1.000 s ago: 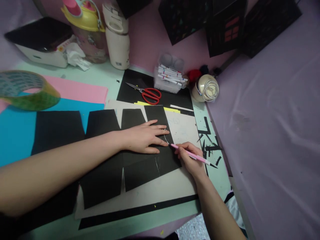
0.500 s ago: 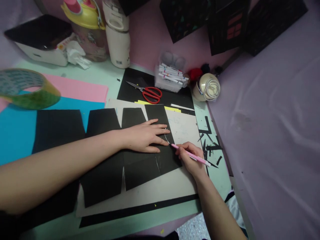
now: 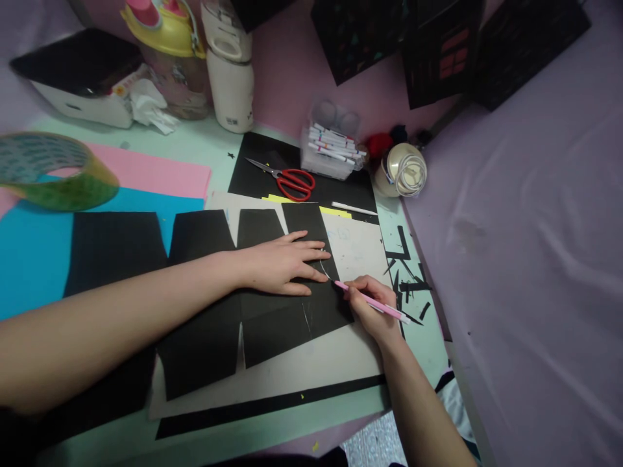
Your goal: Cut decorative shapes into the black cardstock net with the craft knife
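Observation:
A sheet of black paper (image 3: 272, 340) with wedge-shaped gaps along its edges lies on a pale board (image 3: 321, 357). My left hand (image 3: 285, 264) presses flat on the sheet, fingers spread. In my right hand (image 3: 372, 305) is a pink pen (image 3: 377, 305), gripped near its tip. The tip meets the black paper by its right edge, at the lower end of a curved white line (image 3: 323, 267). More faint pale lines show lower on the sheet. The right hand rests at the paper's right side, over the board.
Red-handled scissors (image 3: 295, 183) and a white pen (image 3: 354, 208) lie behind the sheet. Farther back stand a box of markers (image 3: 331, 159) and a white bottle (image 3: 231, 91). Black paper scraps (image 3: 413, 285) lie at right. A tape roll (image 3: 92, 188) sits left on blue paper (image 3: 34, 259).
The pen and right hand have barely moved, with the tip staying at the line's lower end. The left hand stays flat in place. The whole view has shifted very slightly.

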Motion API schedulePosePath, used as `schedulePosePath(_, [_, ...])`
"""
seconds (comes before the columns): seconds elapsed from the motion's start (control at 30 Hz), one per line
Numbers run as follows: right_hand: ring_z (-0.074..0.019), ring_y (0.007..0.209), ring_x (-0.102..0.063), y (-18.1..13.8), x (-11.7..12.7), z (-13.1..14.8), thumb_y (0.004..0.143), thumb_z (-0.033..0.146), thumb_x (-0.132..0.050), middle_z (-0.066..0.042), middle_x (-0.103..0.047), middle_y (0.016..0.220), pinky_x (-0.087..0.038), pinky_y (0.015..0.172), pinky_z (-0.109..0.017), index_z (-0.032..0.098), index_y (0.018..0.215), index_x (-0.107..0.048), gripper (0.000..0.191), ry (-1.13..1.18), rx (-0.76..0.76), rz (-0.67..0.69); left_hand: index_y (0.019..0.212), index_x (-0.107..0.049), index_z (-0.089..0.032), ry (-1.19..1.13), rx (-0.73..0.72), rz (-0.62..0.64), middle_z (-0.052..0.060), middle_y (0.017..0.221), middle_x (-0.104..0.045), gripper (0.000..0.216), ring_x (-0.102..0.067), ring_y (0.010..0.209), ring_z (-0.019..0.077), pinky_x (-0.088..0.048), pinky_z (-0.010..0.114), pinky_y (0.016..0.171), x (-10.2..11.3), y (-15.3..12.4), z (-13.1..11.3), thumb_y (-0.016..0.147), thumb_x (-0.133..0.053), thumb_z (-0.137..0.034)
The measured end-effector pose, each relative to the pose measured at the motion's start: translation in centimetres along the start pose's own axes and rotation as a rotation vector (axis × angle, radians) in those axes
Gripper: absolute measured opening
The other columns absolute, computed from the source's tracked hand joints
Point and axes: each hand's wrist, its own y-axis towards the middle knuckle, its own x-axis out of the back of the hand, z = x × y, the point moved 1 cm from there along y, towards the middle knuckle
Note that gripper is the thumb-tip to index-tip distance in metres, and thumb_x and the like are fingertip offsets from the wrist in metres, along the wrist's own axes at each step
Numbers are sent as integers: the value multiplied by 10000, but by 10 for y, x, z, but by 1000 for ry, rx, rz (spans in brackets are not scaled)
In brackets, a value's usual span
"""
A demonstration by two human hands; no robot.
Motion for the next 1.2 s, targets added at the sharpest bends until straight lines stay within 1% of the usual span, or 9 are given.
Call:
schedulePosePath(0.33, [-129,568,-521,-1,0,-1,765,182,-596,4,-624,625,-390,535,-247,187,664,-637,109,13,37,1,1297,-592,-342,-17,-13,-30,60,1498,-422,375,-329,1416,271,-134,534,1173,0,0,1,937,-543,-436])
schedulePosePath(0.53, [-129,573,-551,0,1,-13,812,214,-605,2,-652,642,-415,545,-242,195,706,-673,127,38,12,-20,1320,-571,-345,3,-8,-2,64,1511,-402,386,-301,1430,265,-131,549,1168,0,0,0,949,-521,-441])
schedulePosePath(0.63, [-122,548,-544,1,1,-16,832,236,-608,-2,-663,656,-413,526,-240,196,723,-685,139,31,-7,-18,1317,-573,-347,4,-6,-1,64,1512,-400,387,-299,1430,268,-129,555,1167,0,-1,0,946,-524,-444])
schedulePosePath(0.77, [-121,553,-549,2,0,-13,836,243,-610,-9,-672,673,-413,514,-234,192,739,-695,139,3,-3,-1,1314,-577,-344,-2,-5,-3,66,1506,-409,389,-307,1426,273,-137,555,1166,1,0,0,941,-534,-442])
schedulePosePath(1.03, [-107,515,-523,1,-2,-9,827,242,-611,5,-650,630,-386,480,-222,188,737,-693,132,15,-15,9,1317,-573,-349,-1,-5,-4,64,1511,-401,385,-298,1431,264,-128,544,1170,0,0,0,945,-525,-437])
schedulePosePath(1.2, [-107,527,-529,2,-1,-9,828,238,-609,-4,-666,663,-394,486,-226,186,746,-694,128,22,-16,9,1316,-575,-344,2,-8,-5,64,1509,-404,389,-303,1428,268,-134,541,1168,0,1,0,939,-538,-430])
